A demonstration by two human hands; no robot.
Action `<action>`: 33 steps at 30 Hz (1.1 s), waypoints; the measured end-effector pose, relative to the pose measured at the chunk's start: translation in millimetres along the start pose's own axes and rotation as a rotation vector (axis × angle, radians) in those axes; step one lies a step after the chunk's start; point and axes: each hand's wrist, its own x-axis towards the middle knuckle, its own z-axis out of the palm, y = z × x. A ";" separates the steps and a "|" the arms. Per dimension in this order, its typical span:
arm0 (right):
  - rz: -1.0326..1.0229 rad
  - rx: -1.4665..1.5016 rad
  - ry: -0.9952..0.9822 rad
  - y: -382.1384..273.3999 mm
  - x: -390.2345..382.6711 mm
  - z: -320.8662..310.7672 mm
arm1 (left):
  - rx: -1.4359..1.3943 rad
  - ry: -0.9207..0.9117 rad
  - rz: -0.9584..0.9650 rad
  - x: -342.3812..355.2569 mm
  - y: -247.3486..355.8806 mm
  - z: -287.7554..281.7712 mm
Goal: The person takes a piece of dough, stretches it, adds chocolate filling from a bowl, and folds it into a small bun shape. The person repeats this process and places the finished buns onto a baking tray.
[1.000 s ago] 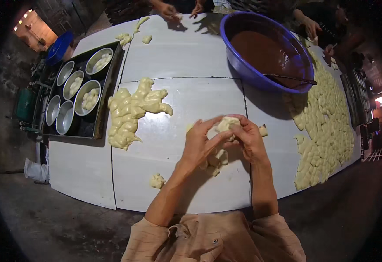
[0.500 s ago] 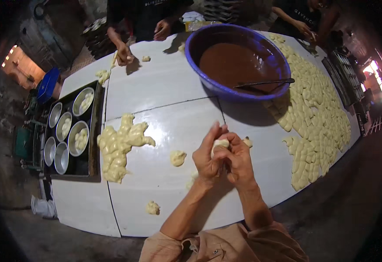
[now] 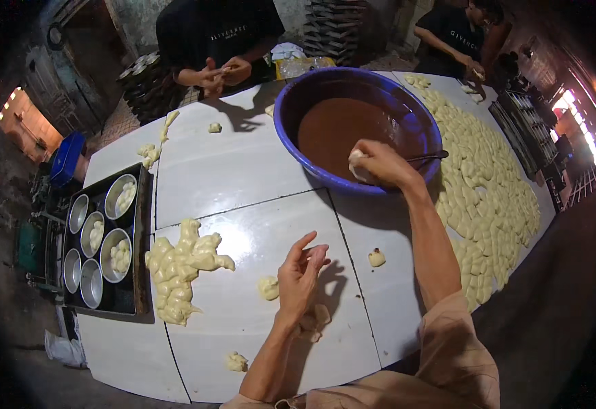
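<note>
My right hand (image 3: 386,165) is over the near side of a purple basin (image 3: 379,187) of brown filling (image 3: 332,123). Its fingers are closed on a pale dough piece (image 3: 358,163); a dark spoon handle (image 3: 429,157) shows behind it, resting on the rim. My left hand (image 3: 299,276) hovers above the white table, fingers apart and nothing in them. A small dough lump (image 3: 268,288) lies just left of it, and flat dough scraps (image 3: 315,322) show beside my left wrist. A filling-specked dough bit (image 3: 377,258) sits between my arms.
At left, a black tray (image 3: 144,238) holds round metal tins (image 3: 115,255), some with dough balls. Beside it spreads a large dough mass (image 3: 182,273). Many shaped dough pieces (image 3: 492,198) cover the right side. Two co-workers (image 3: 216,41) stand across the table, both handling something.
My hands have come apart. The right one has carried the dough piece up and forward to the basin; the left has moved slightly left and opened. The far-left co-worker's hands have come together.
</note>
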 end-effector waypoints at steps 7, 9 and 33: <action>0.008 -0.225 -0.209 3.0 19.9 17.7 | 0.138 -0.081 -0.088 -11.1 -1.5 -22.2; 0.148 0.184 -0.220 20.4 30.3 21.1 | 0.120 -0.046 -0.097 -9.9 -3.7 -19.2; -0.020 1.082 -0.165 -38.0 -138.8 120.8 | -0.516 0.069 -0.176 -16.9 8.9 -19.6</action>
